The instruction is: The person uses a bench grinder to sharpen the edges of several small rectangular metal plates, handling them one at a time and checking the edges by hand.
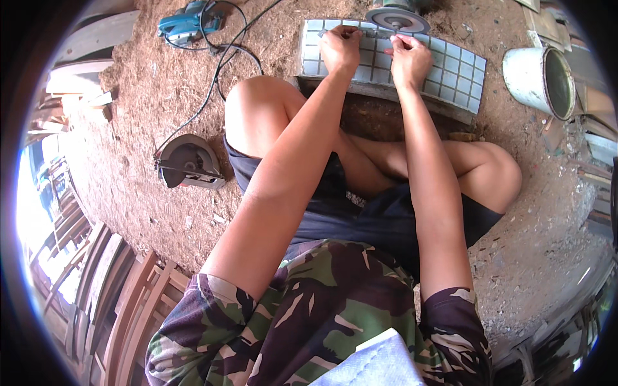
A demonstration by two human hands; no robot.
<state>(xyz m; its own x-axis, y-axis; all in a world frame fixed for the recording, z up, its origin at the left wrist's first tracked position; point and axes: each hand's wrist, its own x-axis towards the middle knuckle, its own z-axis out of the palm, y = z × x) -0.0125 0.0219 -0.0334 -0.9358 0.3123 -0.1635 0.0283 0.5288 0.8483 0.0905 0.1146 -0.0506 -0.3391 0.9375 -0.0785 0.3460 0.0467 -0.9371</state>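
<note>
My left hand [340, 49] is closed in a pinch over a board faced with small pale square tiles [455, 78]. Fingers of my right hand [411, 60] are pinched together a little to the right, just below a round grey grinding disc [397, 20]. Between the two hands runs a thin, dark grey flat strip [374, 34], its ends covered by my fingertips. It lies close to the disc's lower left edge; whether they touch, I cannot tell. The strip's exact kind is too small to make out.
A blue power tool [190, 24] with a black cord [217, 80] lies at the far left. Nearer, a circular saw [188, 162] rests on the dusty ground. A white bucket [526, 74] stands on the right. Timber pieces [132, 315] are stacked at the lower left.
</note>
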